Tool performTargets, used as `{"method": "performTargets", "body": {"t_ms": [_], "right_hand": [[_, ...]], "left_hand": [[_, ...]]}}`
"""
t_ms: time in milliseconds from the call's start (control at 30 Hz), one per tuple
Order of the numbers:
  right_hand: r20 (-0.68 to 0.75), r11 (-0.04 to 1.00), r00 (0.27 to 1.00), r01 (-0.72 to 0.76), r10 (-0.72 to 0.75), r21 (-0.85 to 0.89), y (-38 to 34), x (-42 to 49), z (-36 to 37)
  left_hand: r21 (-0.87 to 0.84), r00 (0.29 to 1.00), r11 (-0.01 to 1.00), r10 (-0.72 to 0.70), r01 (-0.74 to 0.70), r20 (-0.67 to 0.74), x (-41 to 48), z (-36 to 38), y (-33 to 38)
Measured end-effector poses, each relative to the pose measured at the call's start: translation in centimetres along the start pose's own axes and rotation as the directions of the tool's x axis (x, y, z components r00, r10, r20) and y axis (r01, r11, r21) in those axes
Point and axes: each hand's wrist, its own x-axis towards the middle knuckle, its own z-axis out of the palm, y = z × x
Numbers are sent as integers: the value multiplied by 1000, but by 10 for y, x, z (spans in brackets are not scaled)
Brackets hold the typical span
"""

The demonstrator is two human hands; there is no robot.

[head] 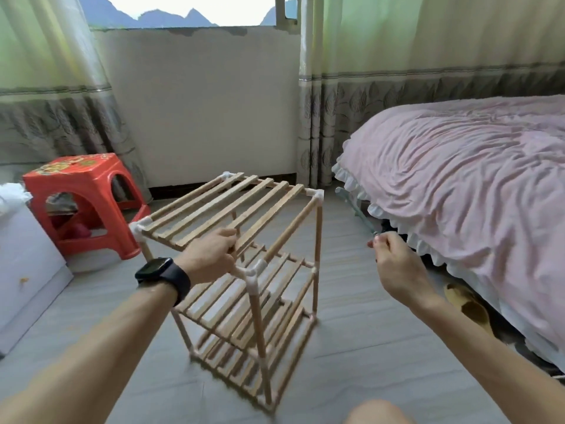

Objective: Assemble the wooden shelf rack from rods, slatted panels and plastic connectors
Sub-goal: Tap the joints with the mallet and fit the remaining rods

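While the wooden shelf rack point(258, 325) stands upright on the grey floor point(382, 332) in front of me, three slatted tiers are in place between its rods. White plastic connectors point(254, 270) show at the corners. My left hand point(211, 252), black watch point(162, 275) on the wrist, reaches over the near edge of the top slatted panel point(269, 191); its fingers point(230, 237) are curled round a slat there. My right hand point(397, 264) is off the rack, to its right and near the bed point(474, 179). Its fingers are curled and pinch the lower end of a thin pale strip point(354, 209). The strip slants up toward the bed's white frill and is too blurred to identify. A red plastic stool point(82, 191) stands to the left of the rack, apart from it.
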Motion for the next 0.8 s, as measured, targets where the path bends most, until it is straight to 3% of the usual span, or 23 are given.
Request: {"method": "performTargets", "body": {"t_ms": [67,167,267,467,667,800], "right_hand": [[3,1000,1000,20,-20,6,-3,1,3],[32,998,998,54,-52,-44,-10,0,13],[76,989,990,125,-118,-85,-19,-4,26],[85,955,974,222,-208,-199,-31,5,46],[130,896,970,241,-206,-373,-38,26,58],[198,832,965,247,-169,-496,-35,34,60]], "left_hand": [[184,996,979,-82,88,-40,-5,-17,-22],[433,964,864,-198,256,-177,-20,-30,-40],[470,894,771,-290,429,-341,-26,-28,-46],[296,932,919,-158,260,-327,-1,-1,-12],[227,945,942,-184,249,-272,41,28,8],[309,929,914,-154,263,-337,45,46,-1]]}}
